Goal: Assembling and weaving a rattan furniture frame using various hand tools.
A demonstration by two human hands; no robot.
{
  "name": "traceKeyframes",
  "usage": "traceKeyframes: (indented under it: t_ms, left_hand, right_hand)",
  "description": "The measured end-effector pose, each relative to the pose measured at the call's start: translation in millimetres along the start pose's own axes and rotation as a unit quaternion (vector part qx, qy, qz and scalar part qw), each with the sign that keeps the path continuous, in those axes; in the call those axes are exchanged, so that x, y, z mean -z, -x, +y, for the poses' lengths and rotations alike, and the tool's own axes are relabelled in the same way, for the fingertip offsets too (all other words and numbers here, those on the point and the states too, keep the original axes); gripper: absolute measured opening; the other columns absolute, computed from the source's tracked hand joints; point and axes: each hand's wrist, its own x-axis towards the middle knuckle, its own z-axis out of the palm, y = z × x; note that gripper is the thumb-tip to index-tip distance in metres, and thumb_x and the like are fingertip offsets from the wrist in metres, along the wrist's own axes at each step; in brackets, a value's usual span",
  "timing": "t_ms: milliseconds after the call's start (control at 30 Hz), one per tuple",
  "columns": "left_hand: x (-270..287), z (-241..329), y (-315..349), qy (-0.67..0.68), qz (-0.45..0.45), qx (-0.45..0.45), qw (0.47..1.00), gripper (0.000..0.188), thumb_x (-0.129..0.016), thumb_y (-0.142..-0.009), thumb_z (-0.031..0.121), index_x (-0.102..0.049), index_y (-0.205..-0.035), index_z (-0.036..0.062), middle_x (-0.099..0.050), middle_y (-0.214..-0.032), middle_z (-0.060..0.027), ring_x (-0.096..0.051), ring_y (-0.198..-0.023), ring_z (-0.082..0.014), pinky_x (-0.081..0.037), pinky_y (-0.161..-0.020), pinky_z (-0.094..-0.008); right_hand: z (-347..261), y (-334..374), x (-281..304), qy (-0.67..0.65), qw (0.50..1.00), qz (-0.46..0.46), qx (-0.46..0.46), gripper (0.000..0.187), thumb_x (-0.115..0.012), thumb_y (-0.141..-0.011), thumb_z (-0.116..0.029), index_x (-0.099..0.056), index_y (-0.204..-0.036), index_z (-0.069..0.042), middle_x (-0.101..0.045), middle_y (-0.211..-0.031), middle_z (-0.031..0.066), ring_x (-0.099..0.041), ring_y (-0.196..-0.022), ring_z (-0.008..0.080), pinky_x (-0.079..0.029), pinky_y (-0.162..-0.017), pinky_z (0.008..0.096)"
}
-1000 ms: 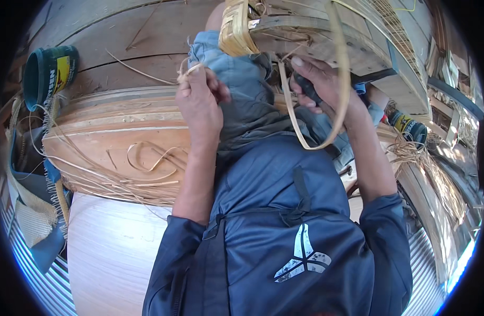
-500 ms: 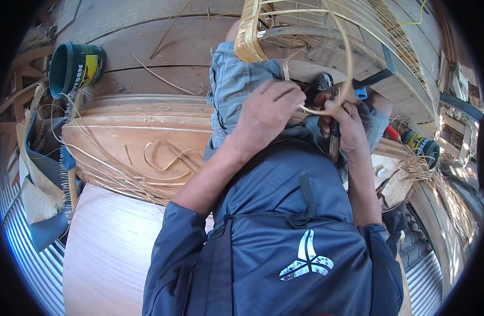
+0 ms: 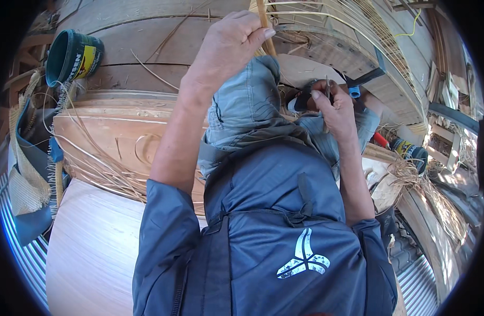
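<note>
My left hand [image 3: 228, 45] is raised at the upper middle, closed, with the thumb pressed against a tan rattan strip [image 3: 263, 16] that runs up past it. Beside it stands a woven rattan frame [image 3: 352, 23], its weave of pale strips stretched over a wooden body. Lower and to the right, my right hand [image 3: 337, 110] is closed around a small knife [image 3: 327, 83], whose narrow blade points up above the fingers. The palm hides most of its handle. Both hands are above my legs, apart from each other.
Loose rattan strips [image 3: 102, 171] lie over the wooden boards [image 3: 107, 138] at the left. A dark green bucket [image 3: 76, 58] sits at the upper left, a similar tub [image 3: 413, 155] at the right. A pale plywood sheet [image 3: 92, 247] is at the lower left; fibre scraps [image 3: 436, 197] are heaped at the right.
My left hand has moved up and left, away from my right hand, which stays low with the knife. The strip that looped above my right hand no longer arcs there.
</note>
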Motion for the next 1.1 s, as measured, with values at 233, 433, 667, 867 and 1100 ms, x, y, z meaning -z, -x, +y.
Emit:
traceKeyframes:
  t_ms: [233,433,667,867,1100]
  left_hand:
    - [8.0,3.0,-9.6,0.069,0.003,-0.007,0.998,0.02,-0.064,-0.086,0.022,-0.065,-0.092,0.0032,-0.058,-0.068,-0.0082,-0.047,-0.06,-0.0176,-0.043,-0.059,-0.0283]
    - [-9.8,12.3,-15.9,0.081,0.029,0.054,0.995,0.023,-0.067,-0.081,0.016,-0.053,-0.071,0.0005,-0.047,-0.064,-0.0154,-0.047,-0.058,-0.0296,-0.04,-0.053,-0.036]
    - [-19.9,39.0,-23.9,0.248,-0.055,0.085,0.964,0.024,-0.06,-0.089,0.022,-0.065,-0.086,-0.0013,-0.063,-0.082,-0.0041,-0.057,-0.075,-0.0109,-0.044,-0.066,-0.0232]
    - [-57.0,-38.3,-121.2,0.405,0.002,0.425,0.81,0.047,-0.051,-0.091,0.046,-0.056,-0.111,0.0041,-0.06,-0.093,-0.0095,-0.058,-0.077,-0.0174,-0.049,-0.063,-0.0308]
    - [-154.5,-106.4,-186.8,0.543,-0.132,0.46,0.69,0.054,-0.05,-0.089,0.051,-0.052,-0.119,0.0057,-0.063,-0.101,-0.015,-0.064,-0.084,-0.0287,-0.055,-0.073,-0.0438]
  right_hand:
    - [30.3,79.1,91.5,-0.001,0.971,0.238,-0.018,0.024,-0.059,-0.088,-0.025,-0.059,-0.092,-0.002,-0.05,-0.069,-0.0006,-0.044,-0.059,0.0057,-0.036,-0.053,0.0215]
    - [172.9,167.9,105.3,0.378,0.81,0.324,-0.309,0.04,-0.049,-0.091,-0.038,-0.059,-0.107,-0.004,-0.062,-0.088,0.0252,-0.06,-0.086,0.0406,-0.046,-0.074,0.0468]
    - [102.7,124.6,87.1,-0.104,0.932,0.324,-0.125,0.047,-0.049,-0.093,-0.041,-0.058,-0.11,0.002,-0.062,-0.1,0.0126,-0.06,-0.086,0.0166,-0.048,-0.066,0.0297]
    - [17.2,37.2,58.7,-0.472,0.877,0.086,-0.027,0.057,-0.042,-0.092,-0.054,-0.045,-0.116,-0.003,-0.058,-0.105,0.0114,-0.059,-0.087,0.0226,-0.046,-0.069,0.0333]
    - [0.9,10.4,61.8,-0.594,0.778,0.205,-0.007,0.057,-0.043,-0.09,-0.058,-0.048,-0.118,-0.008,-0.055,-0.109,0.0098,-0.054,-0.098,0.0245,-0.044,-0.076,0.0373]
